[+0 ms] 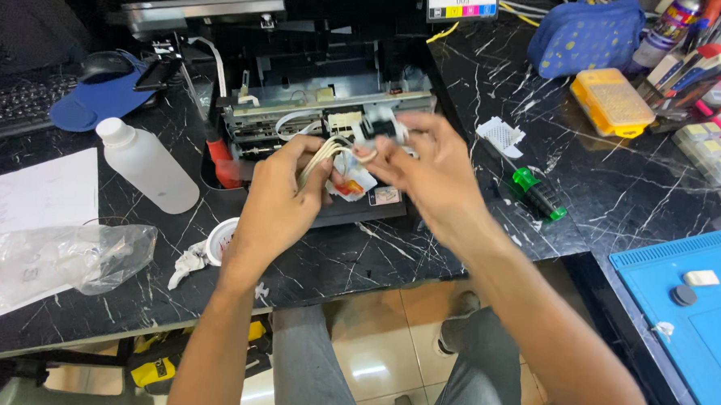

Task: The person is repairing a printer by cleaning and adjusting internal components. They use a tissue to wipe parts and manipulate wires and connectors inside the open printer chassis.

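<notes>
Both hands [284,187] [427,169] raised, pinching white tubes [322,154].

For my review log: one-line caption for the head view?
Both hands, left hand and right hand, hold white tubes over an opened printer on a black marble table.

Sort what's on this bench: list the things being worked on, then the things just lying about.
In hand:
left hand gripping the bundle of thin white tubes
right hand at the tubes' end
opened printer

Lying about:
white plastic bottle
green-handled screwdriver
yellow parts box
blue pouch
clear plastic bag
</notes>
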